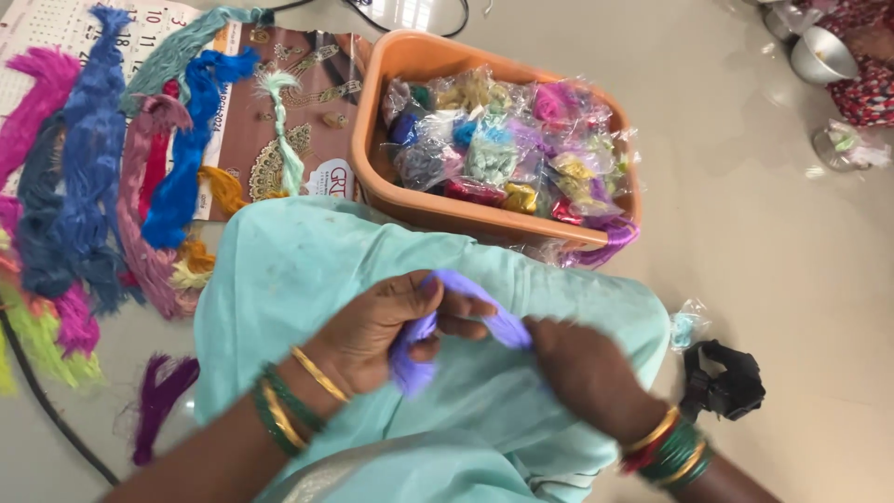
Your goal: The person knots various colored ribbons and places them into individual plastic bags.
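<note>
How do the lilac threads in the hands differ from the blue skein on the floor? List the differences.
The lilac threads are a small pale bunch, gripped and stretched between the left hand and right hand over mint cloth. The blue skein is long, deep blue and lies loose on the floor, untouched, among other skeins. The lilac threads are bent around fingers; the blue skein trails out nearly full length. Both are soft bundled thread.
</note>
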